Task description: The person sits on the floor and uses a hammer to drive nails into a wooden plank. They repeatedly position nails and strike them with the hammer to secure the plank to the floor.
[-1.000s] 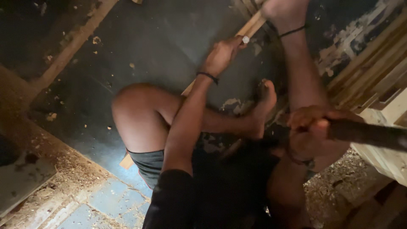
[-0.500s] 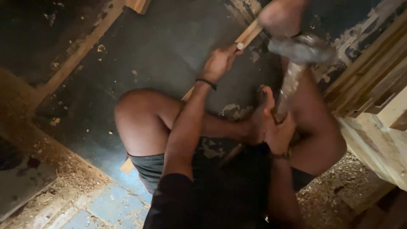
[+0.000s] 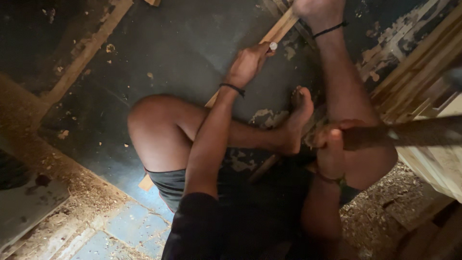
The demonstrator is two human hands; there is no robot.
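- I see no packages, labels, signs or screens anywhere around me, near or far, left or right.

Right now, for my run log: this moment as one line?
left hand: steadies nail on strip | right hand: grips hammer | foot: on strip
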